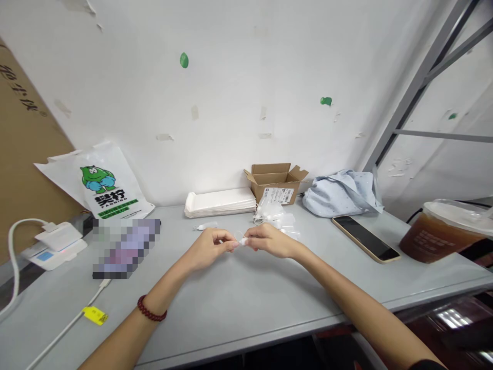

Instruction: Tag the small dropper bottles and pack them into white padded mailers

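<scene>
Head view: right hand (268,240), the nearer, pinches a small white piece (243,241) to its left, long axis unclear; left hand (212,247), fingertips nearly together, adjoins its left end, grip indeterminable.

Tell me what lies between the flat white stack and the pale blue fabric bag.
In the head view, an open cardboard box stands between the white stack and the fabric bag; small translucent plastic pieces lie in front of it.

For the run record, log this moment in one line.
left hand: at white piece | right hand: pinching it | beyond: white pile, box
</scene>
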A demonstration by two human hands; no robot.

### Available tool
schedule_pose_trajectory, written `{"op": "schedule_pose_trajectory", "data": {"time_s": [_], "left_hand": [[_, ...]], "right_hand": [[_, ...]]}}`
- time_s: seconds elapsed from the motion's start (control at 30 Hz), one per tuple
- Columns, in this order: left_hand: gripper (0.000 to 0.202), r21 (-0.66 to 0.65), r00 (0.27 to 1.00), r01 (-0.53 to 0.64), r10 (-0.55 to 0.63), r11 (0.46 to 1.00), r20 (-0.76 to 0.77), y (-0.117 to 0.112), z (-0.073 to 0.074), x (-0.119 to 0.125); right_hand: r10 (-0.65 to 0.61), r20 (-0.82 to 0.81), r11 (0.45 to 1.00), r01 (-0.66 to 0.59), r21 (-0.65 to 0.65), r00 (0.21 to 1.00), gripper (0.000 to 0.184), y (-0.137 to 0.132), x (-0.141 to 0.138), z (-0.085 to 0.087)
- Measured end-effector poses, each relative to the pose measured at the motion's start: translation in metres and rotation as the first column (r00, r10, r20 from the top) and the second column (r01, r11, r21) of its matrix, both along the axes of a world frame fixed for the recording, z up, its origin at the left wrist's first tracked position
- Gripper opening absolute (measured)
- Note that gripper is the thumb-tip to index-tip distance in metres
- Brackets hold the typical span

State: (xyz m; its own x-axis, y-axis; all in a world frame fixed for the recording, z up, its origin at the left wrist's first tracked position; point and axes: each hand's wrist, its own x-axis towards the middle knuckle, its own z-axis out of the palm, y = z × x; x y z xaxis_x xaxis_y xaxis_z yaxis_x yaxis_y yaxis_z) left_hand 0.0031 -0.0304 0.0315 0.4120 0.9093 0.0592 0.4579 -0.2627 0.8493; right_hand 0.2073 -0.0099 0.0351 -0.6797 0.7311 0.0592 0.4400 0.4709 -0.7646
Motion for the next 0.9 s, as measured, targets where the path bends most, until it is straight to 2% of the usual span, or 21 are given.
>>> {"op": "schedule_pose_trajectory", "data": {"time_s": [0.17,0.3,0.53,0.9], "left_hand": [[0.022,-0.037,1.000,-0.005,0.004,0.999,-0.008,0.0017,-0.0024,-0.0021],[0.031,-0.088,0.999,-0.036,0.039,0.995,0.035,0.0012,-0.0037,-0.0032],[0.023,-0.030,1.000,0.007,-0.007,1.000,0.015,-0.0009,-0.0048,-0.0021],[0.017,-0.025,0.999,0.038,-0.038,0.999,0.001,0.0035,-0.0032,-0.0055]], "right_hand": [[-0.008,0.002,1.000,0.008,-0.010,1.000,0.026,0.0003,0.0011,-0.0002],[-0.026,-0.008,1.000,0.026,0.010,1.000,0.027,0.0021,0.0030,-0.0018],[0.001,0.014,1.000,-0.001,0.000,1.000,0.023,-0.0009,0.0009,-0.0027],[0.020,0.002,0.999,-0.020,-0.031,1.000,0.025,0.0046,-0.0006,-0.0011]]}}
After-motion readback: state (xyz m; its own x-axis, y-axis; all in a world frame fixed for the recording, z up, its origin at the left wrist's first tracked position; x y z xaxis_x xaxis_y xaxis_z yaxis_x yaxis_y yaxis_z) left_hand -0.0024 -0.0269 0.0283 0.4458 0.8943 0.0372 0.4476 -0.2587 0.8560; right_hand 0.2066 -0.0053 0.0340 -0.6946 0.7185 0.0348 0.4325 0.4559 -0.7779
